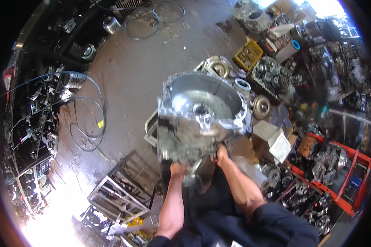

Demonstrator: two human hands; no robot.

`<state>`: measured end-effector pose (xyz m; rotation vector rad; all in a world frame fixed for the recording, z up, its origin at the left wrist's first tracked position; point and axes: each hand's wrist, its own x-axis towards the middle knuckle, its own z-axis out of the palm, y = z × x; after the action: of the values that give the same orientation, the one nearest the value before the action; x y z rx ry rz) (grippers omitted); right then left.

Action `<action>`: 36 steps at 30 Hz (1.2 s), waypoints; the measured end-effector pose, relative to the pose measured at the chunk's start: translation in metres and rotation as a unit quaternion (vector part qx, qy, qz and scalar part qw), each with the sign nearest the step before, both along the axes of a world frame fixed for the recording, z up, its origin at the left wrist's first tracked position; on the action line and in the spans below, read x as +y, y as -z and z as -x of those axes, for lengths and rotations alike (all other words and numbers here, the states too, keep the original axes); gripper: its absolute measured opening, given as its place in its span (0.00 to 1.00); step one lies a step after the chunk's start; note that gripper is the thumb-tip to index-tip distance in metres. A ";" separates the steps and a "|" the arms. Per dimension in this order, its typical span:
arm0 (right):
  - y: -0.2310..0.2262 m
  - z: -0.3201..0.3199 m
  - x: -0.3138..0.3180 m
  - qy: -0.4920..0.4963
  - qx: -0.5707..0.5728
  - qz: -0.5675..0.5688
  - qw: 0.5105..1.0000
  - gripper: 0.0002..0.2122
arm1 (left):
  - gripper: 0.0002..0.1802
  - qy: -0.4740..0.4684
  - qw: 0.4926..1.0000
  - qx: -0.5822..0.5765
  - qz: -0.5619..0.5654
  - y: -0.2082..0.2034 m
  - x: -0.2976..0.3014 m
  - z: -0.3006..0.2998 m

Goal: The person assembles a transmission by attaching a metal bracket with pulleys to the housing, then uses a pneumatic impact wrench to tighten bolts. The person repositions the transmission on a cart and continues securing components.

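Note:
A large silver-grey transmission housing (185, 138), with a wide, round bell-shaped opening facing up, is in front of my body. My left hand (178, 168) is closed on its near edge, the fingers mostly hidden beneath it. Farther right along that same edge, my right hand (221, 154) grips the casting, fingertips partly out of sight. Blur softens the housing's near side. Just beyond it lie a round metal torque converter (218, 67) and a pale ring (243, 84). Below my hands, a small dark metal part (192, 183) shows between my legs.
A metal frame (119, 193) stands at the lower left, near a coiled hose (86, 136) on the floor. To the right are a white box (272, 142), a yellow crate (248, 55), a red rack (352, 181) and piled gearbox parts (272, 76).

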<state>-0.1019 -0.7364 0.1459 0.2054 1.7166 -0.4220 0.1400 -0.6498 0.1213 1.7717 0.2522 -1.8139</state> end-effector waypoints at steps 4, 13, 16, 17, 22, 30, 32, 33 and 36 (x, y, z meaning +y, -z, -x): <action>0.004 0.006 -0.016 0.034 0.023 -0.084 0.996 0.22 | 0.19 -0.111 0.993 0.025 -0.029 -0.018 -0.026 0.004; 0.006 0.010 -0.009 0.018 0.010 -0.077 0.997 0.19 | 0.21 -0.136 0.984 0.039 -0.107 -0.011 -0.032 0.012; 0.011 0.017 0.002 0.033 -0.004 -0.086 0.996 0.18 | 0.21 -0.187 0.973 0.054 -0.126 0.009 -0.005 0.017; 0.015 0.020 0.008 0.023 0.008 -0.068 0.997 0.18 | 0.22 -0.221 0.964 0.066 -0.135 0.013 0.001 0.019; 0.053 0.030 0.038 0.037 0.032 -0.123 0.991 0.16 | 0.23 -0.324 0.922 0.099 -0.190 0.018 0.008 0.024; 0.073 0.039 0.066 0.028 0.052 0.001 0.998 0.19 | 0.23 -0.312 0.933 0.107 -0.141 -0.001 0.011 0.033; 0.071 0.037 0.058 0.044 0.041 0.003 0.998 0.19 | 0.23 -0.298 0.939 0.100 -0.136 -0.004 0.005 0.039; 0.068 0.035 0.056 0.051 0.035 0.005 0.998 0.18 | 0.24 -0.292 0.943 0.094 -0.132 -0.005 0.001 0.043; 0.067 0.033 0.045 0.062 0.021 0.009 0.998 0.18 | 0.24 -0.279 0.948 0.086 -0.129 -0.005 -0.007 0.054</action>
<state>-0.1353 -0.6910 0.0793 0.2930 1.7471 -0.5365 0.0862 -0.6569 0.1264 1.4947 0.9939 -1.5588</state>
